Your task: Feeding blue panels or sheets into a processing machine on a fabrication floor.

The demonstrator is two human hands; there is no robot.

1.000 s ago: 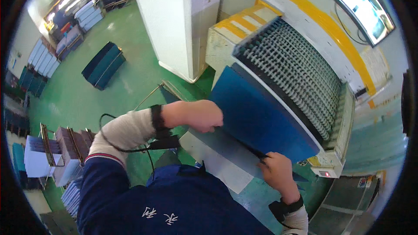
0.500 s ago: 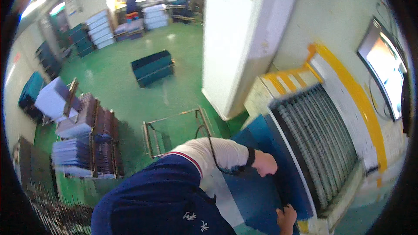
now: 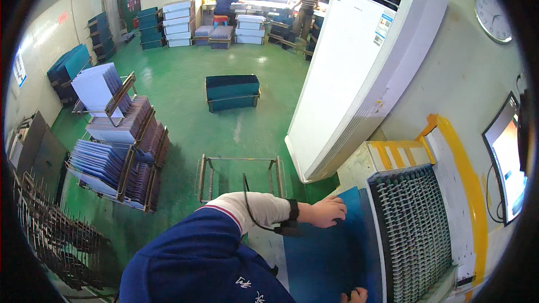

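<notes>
A dark blue flat panel lies before me, beside the conveyor of ridged rollers. My left hand reaches across from the left, a black band with a cable round its wrist. Its fingers rest slightly bent and apart on the panel's far part. At the lower edge of the view, only part of my right hand shows. Its fingers are curled at the panel's near side. Another blue edge stands along the panel's right, against the conveyor's pale rail.
An empty metal rack frame stands on the green floor ahead. Racks of bluish panels stack up at left, above a spiky metal rack. A tall white air conditioner rises ahead right. Two or more people work at a lit bench far off.
The view has tilted up and turned left. My left hand has gone from a closed shape to fingers spread on the panel. My right hand sits lower in view.
</notes>
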